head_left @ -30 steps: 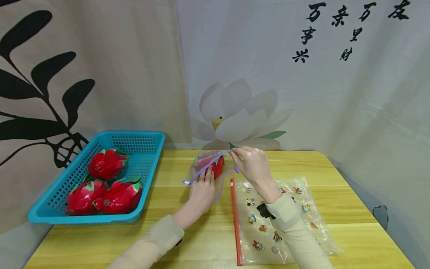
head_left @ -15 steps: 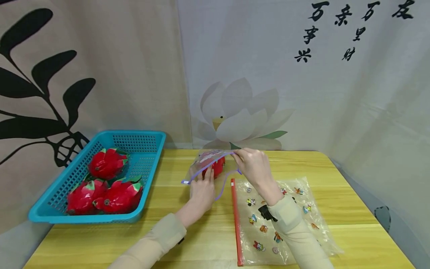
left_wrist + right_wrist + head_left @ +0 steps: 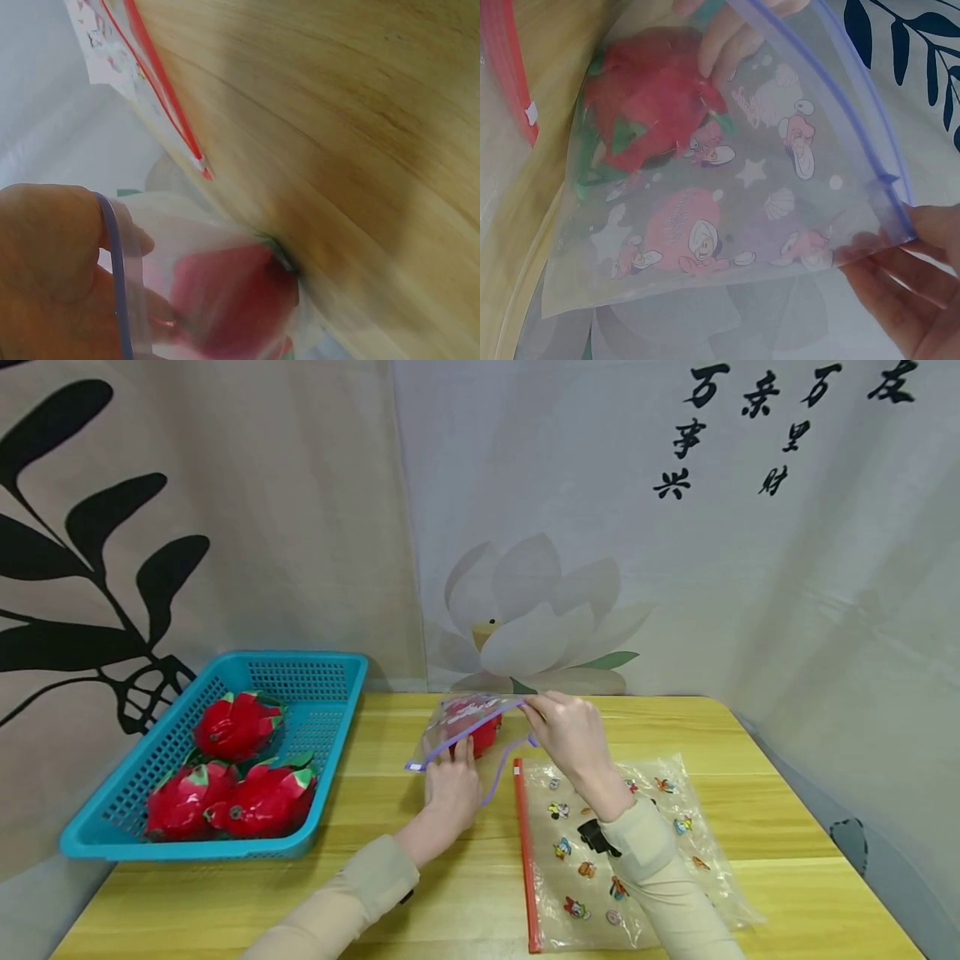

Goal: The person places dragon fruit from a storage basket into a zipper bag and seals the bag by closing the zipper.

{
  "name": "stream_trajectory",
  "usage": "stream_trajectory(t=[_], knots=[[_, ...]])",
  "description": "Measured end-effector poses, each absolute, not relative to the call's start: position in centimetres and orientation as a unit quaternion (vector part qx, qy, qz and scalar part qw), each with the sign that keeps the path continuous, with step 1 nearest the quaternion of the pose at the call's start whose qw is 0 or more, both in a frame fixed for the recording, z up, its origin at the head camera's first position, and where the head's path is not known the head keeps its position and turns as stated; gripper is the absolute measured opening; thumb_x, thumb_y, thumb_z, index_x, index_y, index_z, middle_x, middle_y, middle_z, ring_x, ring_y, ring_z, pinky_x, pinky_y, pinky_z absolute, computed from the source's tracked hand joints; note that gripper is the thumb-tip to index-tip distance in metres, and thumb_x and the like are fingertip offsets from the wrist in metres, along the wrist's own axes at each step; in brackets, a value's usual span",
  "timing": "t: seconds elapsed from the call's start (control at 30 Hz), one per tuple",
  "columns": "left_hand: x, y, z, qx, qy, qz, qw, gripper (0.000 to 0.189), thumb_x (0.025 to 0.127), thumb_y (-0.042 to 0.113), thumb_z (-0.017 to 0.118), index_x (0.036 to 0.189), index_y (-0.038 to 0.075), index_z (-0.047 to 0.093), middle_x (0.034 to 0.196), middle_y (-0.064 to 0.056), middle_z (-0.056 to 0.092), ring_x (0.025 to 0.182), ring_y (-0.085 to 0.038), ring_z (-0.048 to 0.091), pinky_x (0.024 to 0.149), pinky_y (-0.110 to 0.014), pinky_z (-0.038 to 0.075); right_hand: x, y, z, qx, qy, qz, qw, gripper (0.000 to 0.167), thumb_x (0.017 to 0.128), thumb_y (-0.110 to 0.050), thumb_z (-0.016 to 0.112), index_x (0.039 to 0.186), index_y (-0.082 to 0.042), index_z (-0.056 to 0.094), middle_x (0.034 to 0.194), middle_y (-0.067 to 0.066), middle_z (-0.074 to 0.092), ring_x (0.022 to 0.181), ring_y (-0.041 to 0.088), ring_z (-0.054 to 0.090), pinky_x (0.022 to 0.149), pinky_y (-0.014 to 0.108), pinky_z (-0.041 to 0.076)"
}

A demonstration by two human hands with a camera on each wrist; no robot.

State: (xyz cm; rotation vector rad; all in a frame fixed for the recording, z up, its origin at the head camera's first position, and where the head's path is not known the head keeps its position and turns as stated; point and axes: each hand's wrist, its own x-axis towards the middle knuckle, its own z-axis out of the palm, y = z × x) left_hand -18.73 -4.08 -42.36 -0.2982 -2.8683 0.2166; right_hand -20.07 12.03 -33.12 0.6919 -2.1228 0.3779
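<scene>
A clear zip bag (image 3: pixel 742 195) with a purple zip edge and cartoon prints stands with its mouth towards me. Inside it lies a red dragon fruit (image 3: pixel 649 101) with green-tipped scales, visible through the film. My left hand (image 3: pixel 452 789) reaches in at the mouth, its extended fingers (image 3: pixel 721 45) right at the fruit's side. At the far right end of the purple edge, my right hand (image 3: pixel 568 733) pinches the bag's corner between thumb and fingers, holding the mouth apart. The left fingertips are partly veiled by the film in the left wrist view.
A blue plastic basket (image 3: pixel 341 718) on the left holds several more red dragon fruits (image 3: pixel 238 727). Flat on the table (image 3: pixel 795 827), beneath my right forearm, lies a second clear bag (image 3: pixel 600 860) with a red zip (image 3: pixel 527 860). A printed curtain hangs behind the table.
The bag's purple upper edge has shifted slightly, and the dragon fruit sits a little further in. My left fingers remain in the mouth, and my right hand keeps its pinch on the corner.
</scene>
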Motion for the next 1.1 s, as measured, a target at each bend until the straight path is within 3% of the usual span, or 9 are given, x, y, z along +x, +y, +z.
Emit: stream_trajectory(t=[0.1,0.23,0.3,0.57,0.67,0.73,0.87,1.03,1.1], knots=[[-18.9,-4.3,-42.3,-0.103,-0.983,0.078,0.133,0.055,0.089,0.031,0.056,0.13,-0.006,0.052,0.132,-0.017,0.051,0.116,-0.037,0.054,0.069,-0.041,0.055,-20.1,12.0,-33.0,0.277,-0.848,0.151,0.425,0.004,0.079,-0.007,0.074,0.081,-0.003,0.076,0.067,0.006,0.07,0.051,0.017,0.065,0.042,0.025,0.047],[-19.2,-4.6,-42.0,-0.105,-0.982,0.081,0.134,0.045,0.09,0.028,0.055,0.113,-0.01,0.061,0.114,-0.019,0.055,0.097,-0.032,0.058,0.06,-0.037,0.05,-20.2,12.1,-32.9,0.273,-0.847,0.145,0.432,0.005,0.078,-0.008,0.075,0.081,-0.004,0.076,0.067,0.006,0.071,0.052,0.018,0.066,0.043,0.026,0.048],[-19.3,-4.8,-42.0,-0.109,-0.981,0.083,0.137,0.044,0.09,0.029,0.055,0.11,-0.009,0.062,0.112,-0.019,0.055,0.097,-0.032,0.058,0.06,-0.037,0.05,-20.3,12.1,-32.9,0.27,-0.847,0.142,0.434,0.005,0.078,-0.008,0.075,0.081,-0.004,0.076,0.067,0.006,0.071,0.052,0.018,0.066,0.042,0.026,0.047],[-19.1,-5.1,-42.2,-0.149,-0.967,0.095,0.185,0.053,0.09,0.033,0.058,0.128,-0.004,0.056,0.129,-0.013,0.06,0.115,-0.027,0.059,0.063,-0.036,0.056,-20.4,12.1,-32.8,0.268,-0.848,0.138,0.435,0.004,0.079,-0.009,0.074,0.08,-0.006,0.076,0.066,0.005,0.07,0.052,0.017,0.066,0.043,0.027,0.048],[-19.1,-5.1,-42.1,-0.147,-0.97,0.093,0.171,0.053,0.089,0.033,0.058,0.129,-0.003,0.056,0.133,-0.011,0.058,0.117,-0.029,0.058,0.062,-0.037,0.056,-20.3,12.0,-32.8,0.269,-0.847,0.138,0.437,0.004,0.079,-0.009,0.074,0.08,-0.006,0.076,0.065,0.005,0.07,0.051,0.017,0.065,0.043,0.027,0.047],[-19.1,-5.0,-41.8,-0.135,-0.978,0.088,0.134,0.057,0.091,0.034,0.057,0.133,-0.002,0.051,0.139,-0.012,0.052,0.122,-0.034,0.054,0.067,-0.04,0.057,-20.3,12.0,-32.7,0.271,-0.846,0.139,0.437,0.004,0.079,-0.009,0.074,0.08,-0.006,0.076,0.065,0.005,0.07,0.052,0.018,0.065,0.043,0.027,0.047],[-19.1,-4.8,-41.0,-0.102,-0.991,0.072,0.04,0.066,0.092,0.038,0.053,0.144,0.001,0.037,0.153,-0.012,0.033,0.138,-0.041,0.035,0.098,-0.049,0.048,-20.2,11.9,-32.8,0.271,-0.845,0.143,0.438,0.005,0.078,-0.008,0.075,0.081,-0.005,0.076,0.066,0.005,0.07,0.053,0.018,0.066,0.044,0.028,0.049],[-19.0,-4.6,-40.1,-0.07,-0.994,0.07,-0.039,0.073,0.093,0.044,0.049,0.15,0.006,0.024,0.161,-0.007,0.013,0.146,-0.039,0.014,0.109,-0.046,0.04,-20.1,11.8,-32.8,0.272,-0.844,0.143,0.44,0.004,0.078,-0.008,0.074,0.081,-0.006,0.076,0.067,0.004,0.07,0.053,0.018,0.066,0.044,0.031,0.049],[-19.0,-4.6,-39.9,-0.066,-0.994,0.074,-0.046,0.074,0.093,0.045,0.048,0.15,0.007,0.023,0.161,-0.006,0.013,0.147,-0.038,0.014,0.111,-0.046,0.037,-20.1,11.8,-32.7,0.273,-0.843,0.141,0.441,0.004,0.079,-0.008,0.074,0.081,-0.006,0.076,0.067,0.003,0.07,0.053,0.018,0.066,0.044,0.031,0.049]])
